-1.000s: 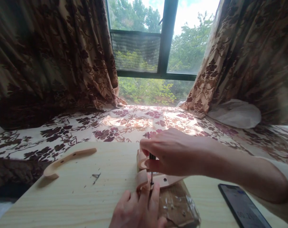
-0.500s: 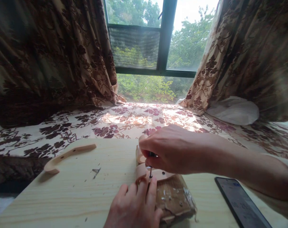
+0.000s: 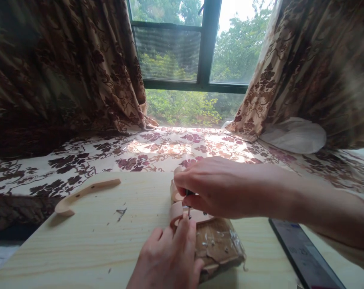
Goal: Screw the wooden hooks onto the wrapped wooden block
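A dark-handled tool with a thin metal shaft (image 3: pixel 189 212) points down from my right hand (image 3: pixel 210 186), which is closed round its handle. The shaft's tip meets a pale, curved wooden piece (image 3: pixel 201 216) that lies on a worn brown block (image 3: pixel 219 243). My left hand (image 3: pixel 170 255) presses its closed fingertips on the wooden piece, right beside the tip; whether they pinch anything small is hidden. A dark hole or screw shows in the wood to the right of the shaft.
On the pale wooden board (image 3: pixel 64 249), another curved wooden piece (image 3: pixel 88 192) lies at the left, with a few screws (image 3: pixel 121 213) near the middle. A phone (image 3: pixel 305 253) lies at the right. Behind are a floral cloth (image 3: pixel 158 150), curtains and a window.
The whole view has shifted slightly, so most things sit a little higher. My right hand is slightly lower relative to the wood, and less of the metal shaft shows.
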A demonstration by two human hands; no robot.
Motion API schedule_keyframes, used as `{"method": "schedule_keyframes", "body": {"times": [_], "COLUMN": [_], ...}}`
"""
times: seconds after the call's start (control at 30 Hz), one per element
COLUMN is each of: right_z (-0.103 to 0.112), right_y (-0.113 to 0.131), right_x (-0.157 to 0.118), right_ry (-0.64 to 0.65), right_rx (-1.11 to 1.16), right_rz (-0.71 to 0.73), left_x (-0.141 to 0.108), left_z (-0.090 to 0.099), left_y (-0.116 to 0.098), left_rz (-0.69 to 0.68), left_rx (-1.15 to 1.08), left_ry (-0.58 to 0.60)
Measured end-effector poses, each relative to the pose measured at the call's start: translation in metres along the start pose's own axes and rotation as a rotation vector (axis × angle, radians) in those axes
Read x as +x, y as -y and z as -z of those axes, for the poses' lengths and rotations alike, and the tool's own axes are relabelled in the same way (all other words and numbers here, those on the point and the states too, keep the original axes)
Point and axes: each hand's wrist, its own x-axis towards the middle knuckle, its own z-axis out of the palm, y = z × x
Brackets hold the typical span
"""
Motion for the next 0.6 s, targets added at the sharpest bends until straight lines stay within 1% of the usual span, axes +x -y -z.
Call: {"method": "schedule_keyframes", "body": {"times": [0.07,0.17,0.3,0.4,0.5,0.6], "right_z": [-0.004,-0.008,0.0,0.002,-0.006,-0.014], "right_y": [0.0,0.001,0.004,0.003,-0.001,-0.004], "right_x": [0.001,0.006,0.006,0.0,-0.002,0.002], "right_ry": [-0.044,-0.068,-0.019,-0.003,-0.052,-0.093], "right_rx": [-0.021,-0.095,-0.094,-0.028,-0.014,-0.068], "right_rz": [0.024,-0.023,-0.089,-0.027,0.021,-0.036], "left_x": [0.001,0.004,0.006,0.006,0.006,0.006], "left_z": [0.003,0.01,0.016,0.018,0.019,0.017], "left_y": [0.0,0.002,0.005,0.004,0.003,0.003], "left_rz": [-0.004,-0.012,-0.016,-0.008,0.013,0.01], "left_rx": [-0.022,-0.041,-0.045,-0.063,-0.087,-0.09], "left_ry": [0.019,0.095,0.17,0.208,0.24,0.267]}}
